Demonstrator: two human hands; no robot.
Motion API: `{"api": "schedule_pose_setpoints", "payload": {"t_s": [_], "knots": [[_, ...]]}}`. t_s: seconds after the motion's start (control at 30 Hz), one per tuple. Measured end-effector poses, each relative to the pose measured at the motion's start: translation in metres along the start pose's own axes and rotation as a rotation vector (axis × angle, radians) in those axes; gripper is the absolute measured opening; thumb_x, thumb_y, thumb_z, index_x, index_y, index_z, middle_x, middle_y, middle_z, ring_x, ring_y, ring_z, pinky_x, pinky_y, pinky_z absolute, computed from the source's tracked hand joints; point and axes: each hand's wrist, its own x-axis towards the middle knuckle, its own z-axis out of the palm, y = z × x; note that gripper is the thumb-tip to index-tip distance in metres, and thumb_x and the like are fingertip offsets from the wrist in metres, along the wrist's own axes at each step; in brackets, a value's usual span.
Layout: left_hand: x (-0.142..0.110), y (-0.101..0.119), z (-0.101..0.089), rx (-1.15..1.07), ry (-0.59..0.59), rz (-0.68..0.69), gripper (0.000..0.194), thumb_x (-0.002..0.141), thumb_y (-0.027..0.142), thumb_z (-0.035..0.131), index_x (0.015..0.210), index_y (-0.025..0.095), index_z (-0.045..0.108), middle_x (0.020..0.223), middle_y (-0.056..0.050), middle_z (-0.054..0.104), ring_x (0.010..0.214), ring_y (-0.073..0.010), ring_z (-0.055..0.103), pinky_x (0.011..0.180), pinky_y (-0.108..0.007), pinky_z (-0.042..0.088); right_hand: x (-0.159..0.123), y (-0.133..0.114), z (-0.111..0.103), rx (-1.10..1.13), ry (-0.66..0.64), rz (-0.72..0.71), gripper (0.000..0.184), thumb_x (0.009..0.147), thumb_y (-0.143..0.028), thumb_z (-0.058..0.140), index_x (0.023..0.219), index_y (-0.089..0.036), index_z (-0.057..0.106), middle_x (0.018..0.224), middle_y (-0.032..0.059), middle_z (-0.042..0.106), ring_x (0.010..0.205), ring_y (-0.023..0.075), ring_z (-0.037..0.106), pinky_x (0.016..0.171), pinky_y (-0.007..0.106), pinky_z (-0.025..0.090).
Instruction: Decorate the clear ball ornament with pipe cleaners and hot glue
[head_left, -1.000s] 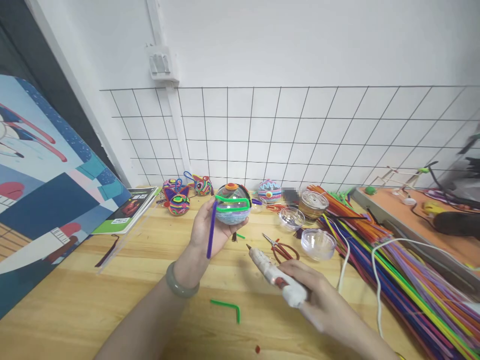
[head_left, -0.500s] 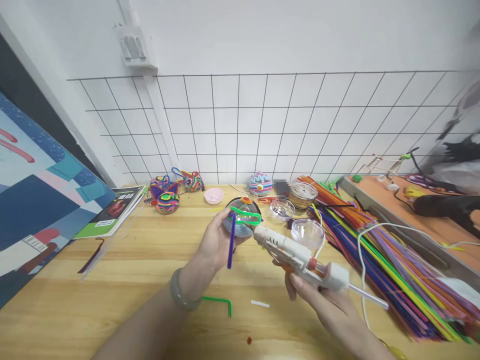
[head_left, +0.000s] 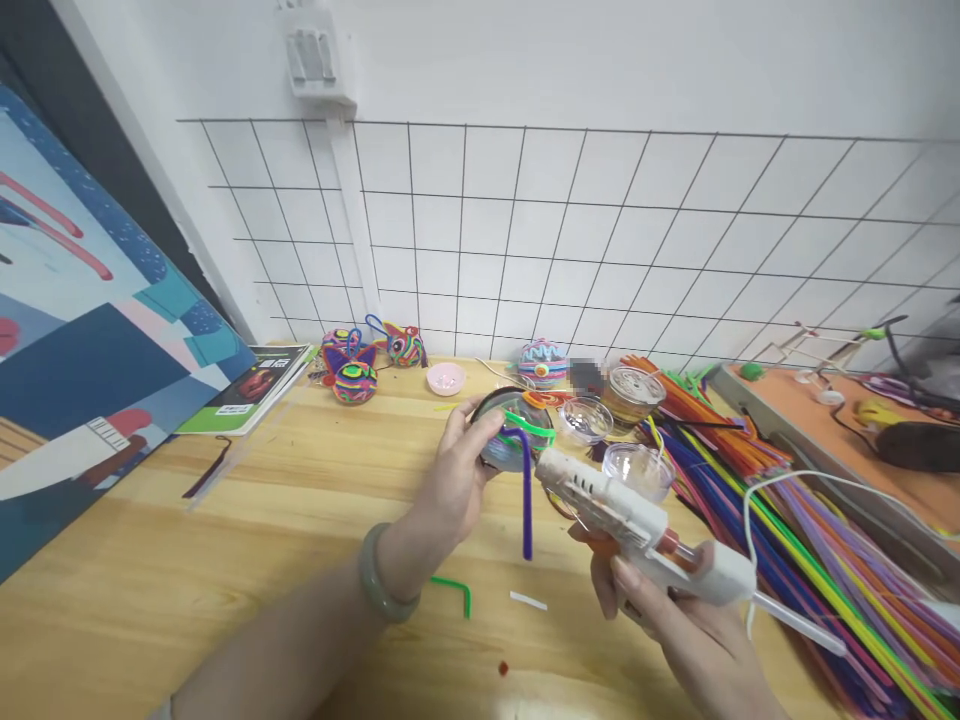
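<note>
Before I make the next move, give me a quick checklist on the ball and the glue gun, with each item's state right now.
1. Left hand has hold of the ball: ok.
2. Right hand grips the glue gun: ok.
3. Glue stick in the gun: ok, a length sticks out of the back.
4. Purple pipe cleaner lying flat along the ball: not ok, its long end hangs down below.
5. Gun's tip touching the ball: cannot tell, they are close together in this one view.
6. Gun hot enough: cannot tell, the picture does not show heat.
</note>
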Motion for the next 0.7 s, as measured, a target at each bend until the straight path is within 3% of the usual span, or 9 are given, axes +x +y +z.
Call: {"api": "schedule_pose_setpoints", "payload": {"t_s": [0.2,0.33,0.5,0.7], "knots": [[-0.004,0.004,0.006,0.022,0.031,0.025,0.040,0.075,0.025,0.071,0.110,0.022,0.053,0.103,-0.001,0.065,0.088,-0.0138,0.062,0.076,-0.025,0.048,0.000,-0.010,0.001,-0.057,0.054,0.057,0.030,0.089,-0.046,0.054,0.072,-0.023,0.063,0.062,0.0003,0.055,0.070,0.0196,0.058,0.073,0.028,0.048],[-0.004,0.005,0.008,0.031,0.045,0.049,0.043,0.074,0.022,0.072,0.111,0.020,0.051,0.098,-0.002,0.064,0.086,-0.0135,0.061,0.076,-0.026,0.048,0.000,-0.011,-0.001,-0.100,0.028,0.058,0.041,0.088,-0.048,0.053,0.057,-0.022,0.058,0.061,0.0016,0.055,0.062,0.0181,0.055,0.061,0.027,0.046],[-0.005,0.005,0.009,0.068,0.061,0.068,0.046,0.071,0.022,0.074,0.110,0.020,0.051,0.097,-0.002,0.064,0.087,-0.0153,0.061,0.077,-0.027,0.047,0.001,-0.010,-0.001,-0.088,0.021,0.047,0.035,0.088,-0.049,0.052,0.069,-0.022,0.062,0.060,0.0014,0.054,0.060,0.0183,0.055,0.055,0.027,0.045],[-0.005,0.005,0.007,0.099,0.067,0.062,0.047,0.071,0.024,0.074,0.112,0.021,0.051,0.099,-0.003,0.064,0.089,-0.0164,0.062,0.076,-0.027,0.047,0.004,0.002,-0.007,-0.155,0.007,-0.063,0.032,0.091,-0.047,0.050,0.076,-0.021,0.063,0.061,0.0017,0.055,0.058,0.0178,0.054,0.054,0.027,0.046]]}}
